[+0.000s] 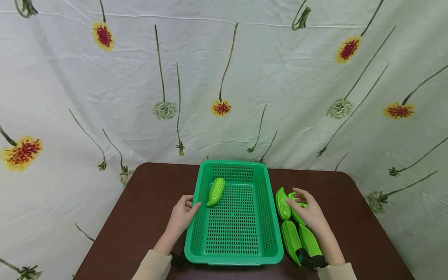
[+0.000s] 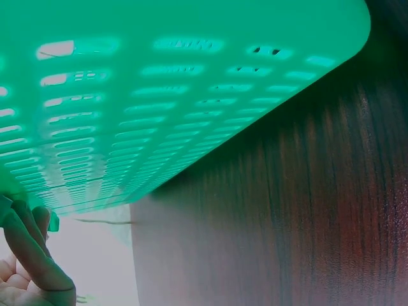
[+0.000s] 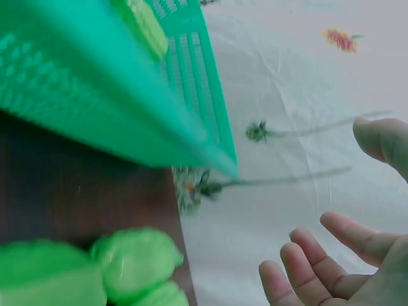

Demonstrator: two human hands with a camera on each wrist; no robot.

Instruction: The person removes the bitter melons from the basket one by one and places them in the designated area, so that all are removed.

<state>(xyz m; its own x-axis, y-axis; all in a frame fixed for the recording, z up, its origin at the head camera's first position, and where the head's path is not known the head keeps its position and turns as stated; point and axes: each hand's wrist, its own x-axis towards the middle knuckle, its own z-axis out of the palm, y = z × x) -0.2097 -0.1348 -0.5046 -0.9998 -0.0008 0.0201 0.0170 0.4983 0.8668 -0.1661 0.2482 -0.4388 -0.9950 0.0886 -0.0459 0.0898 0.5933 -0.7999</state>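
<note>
A green plastic basket (image 1: 233, 261) stands on the table with one bitter gourd (image 1: 216, 191) inside, near its upper left. My left hand (image 1: 181, 216) holds the basket's left rim, thumb over the edge; in the left wrist view, fingers (image 2: 29, 248) curl at the rim beside the slotted wall. Right of the basket lie several bright green bitter gourds (image 1: 291, 239), close together. Above the far ones hovers my right hand (image 1: 309, 212), fingers spread and holding nothing. The right wrist view shows that hand (image 3: 357, 268) apart from the gourds (image 3: 137, 261), partly hiding none of them there.
The dark brown wooden table (image 1: 147, 202) has rounded far corners. Behind it hangs a pale cloth (image 1: 196, 70) printed with flowers. A black wrist strap (image 1: 311, 259) on the right arm covers part of the near gourds.
</note>
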